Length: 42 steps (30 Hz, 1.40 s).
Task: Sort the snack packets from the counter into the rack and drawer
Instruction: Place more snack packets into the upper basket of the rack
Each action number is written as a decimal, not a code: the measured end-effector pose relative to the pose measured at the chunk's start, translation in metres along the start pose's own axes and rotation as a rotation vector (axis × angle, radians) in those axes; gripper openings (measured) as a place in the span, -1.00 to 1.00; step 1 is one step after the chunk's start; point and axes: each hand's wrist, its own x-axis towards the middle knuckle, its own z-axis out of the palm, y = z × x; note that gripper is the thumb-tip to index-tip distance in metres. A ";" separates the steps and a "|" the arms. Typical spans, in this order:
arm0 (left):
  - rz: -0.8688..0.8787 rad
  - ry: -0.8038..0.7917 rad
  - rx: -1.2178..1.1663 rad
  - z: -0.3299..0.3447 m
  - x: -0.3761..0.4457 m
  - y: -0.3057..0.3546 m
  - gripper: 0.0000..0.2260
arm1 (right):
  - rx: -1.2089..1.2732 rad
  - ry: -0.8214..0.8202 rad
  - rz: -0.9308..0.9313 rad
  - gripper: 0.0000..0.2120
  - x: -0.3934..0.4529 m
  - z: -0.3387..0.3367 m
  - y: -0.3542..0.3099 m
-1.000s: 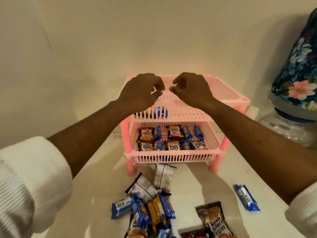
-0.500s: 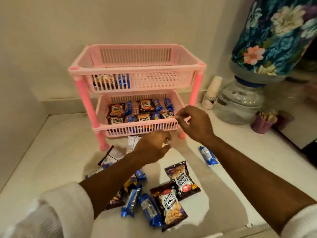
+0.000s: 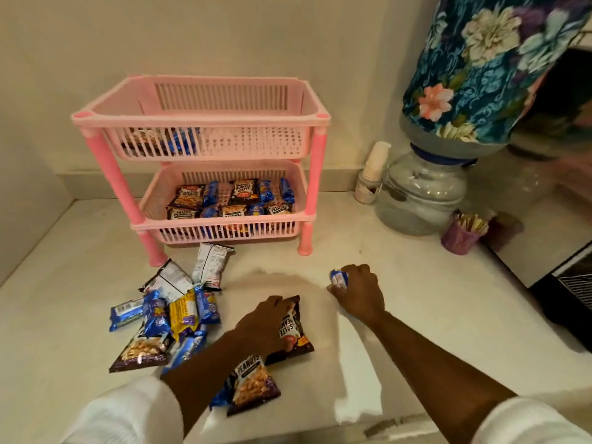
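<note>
Peanut packet (image 3: pixel 293 328) is being clasped by left hand (image 3: pixel 262 325); blue packet (image 3: pixel 339 278) is being enclosed by right hand (image 3: pixel 360 291), nearer rack (image 3: pixel 205 123).

Both arms reach forward and down, white sleeves pushed back — left hand (image 3: pixel 261 323) lies palm-down with fingers spread flat, right hand (image 3: pixel 358 291) is curled into a closed grip, knuckles up

One rack (image 3: pixel 205 118); two tiers; two hands (image 3: pixel 358 291).
</note>
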 end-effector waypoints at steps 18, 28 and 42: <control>-0.197 0.249 -0.123 -0.008 0.004 0.030 -0.45 | 0.674 -0.266 0.223 -0.35 0.016 0.000 0.000; 0.030 0.567 -0.046 -0.127 -0.019 0.047 -0.51 | 1.426 -0.561 0.232 -0.69 0.015 -0.059 -0.059; 0.221 0.863 0.311 -0.330 -0.085 0.044 -0.49 | 1.203 -0.037 -0.437 -0.63 0.016 -0.219 -0.216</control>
